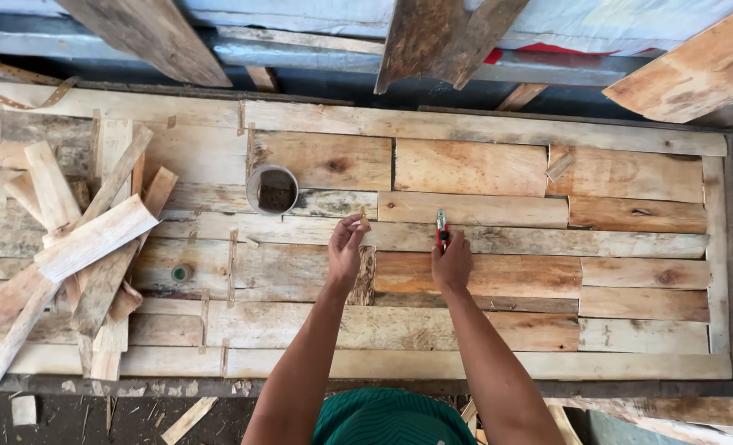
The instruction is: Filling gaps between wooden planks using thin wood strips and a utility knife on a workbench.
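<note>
Head view, looking down on a bench (482, 128) topped with a patchwork of rough wooden boards. Left hand (346, 247) raised just above the boards, fingers pinched on a small wood chip (365, 221). Right hand (451, 264) closed around a red-handled tool (442, 228), its tip pointing away from the person; exact kind of tool cannot be told. Both hands near the bench middle, close together but apart. A round tin (272, 189) stands on the boards beyond the left hand. Loose pile of wood offcuts (78, 247) lies at the bench's left end.
</note>
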